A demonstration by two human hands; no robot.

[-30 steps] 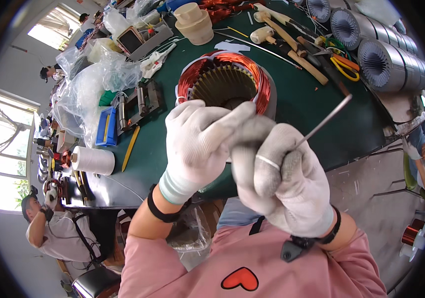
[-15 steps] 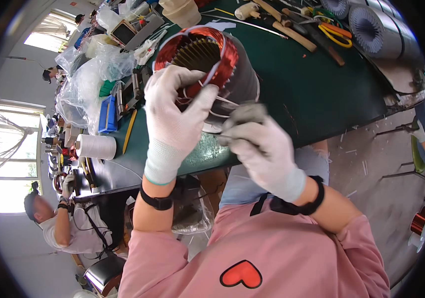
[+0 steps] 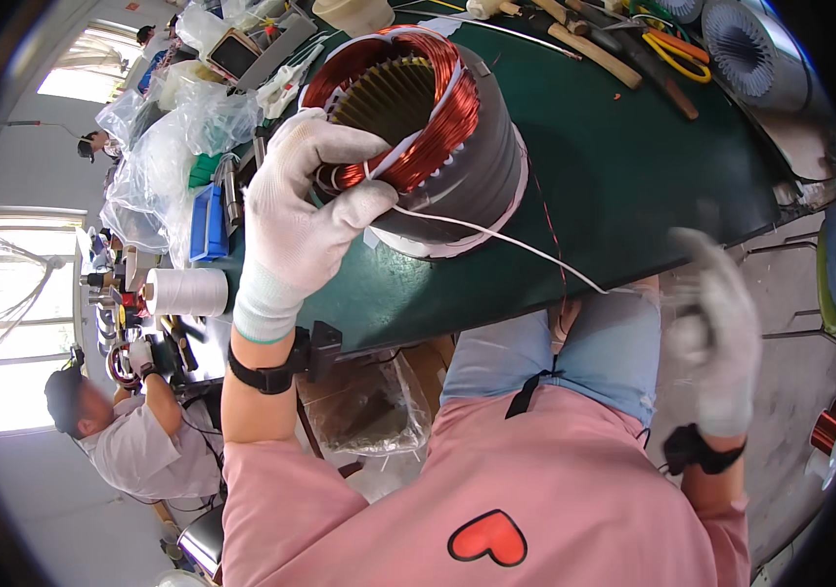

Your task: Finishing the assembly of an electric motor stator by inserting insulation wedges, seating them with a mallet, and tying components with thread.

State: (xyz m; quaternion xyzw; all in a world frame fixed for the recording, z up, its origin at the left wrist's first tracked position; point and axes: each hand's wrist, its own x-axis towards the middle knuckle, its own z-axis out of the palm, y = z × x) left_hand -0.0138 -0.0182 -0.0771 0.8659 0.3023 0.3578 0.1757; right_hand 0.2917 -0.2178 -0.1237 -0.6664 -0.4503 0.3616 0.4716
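Note:
A motor stator (image 3: pixel 486 157) with a dark grey body stands on the green table, tilted in my view. Its red copper winding (image 3: pixel 452 122) rings the top, with pale insulation strips between the coils. My left hand (image 3: pixel 306 191), in a white glove, pinches the near left edge of the winding between thumb and fingers. From beside that thumb a white cord (image 3: pixel 501 237) stretches right past the table edge. It leads to my right hand (image 3: pixel 721 333), gloved and blurred by motion, closed on the cord's far part; the fingertips are smeared.
A white thread spool (image 3: pixel 188 292), a blue bin (image 3: pixel 208 223) and plastic bags (image 3: pixel 159 171) lie at the left. Wooden-handled tools (image 3: pixel 594 54) and yellow-handled scissors (image 3: pixel 677 57) are at the back right, near further stator cores (image 3: pixel 739 57). A co-worker (image 3: pixel 139 440) sits at far left.
My right hand has swung away from the stator to the right, drawing the white cord out long. My left hand stays at the winding, and more of the stator shows.

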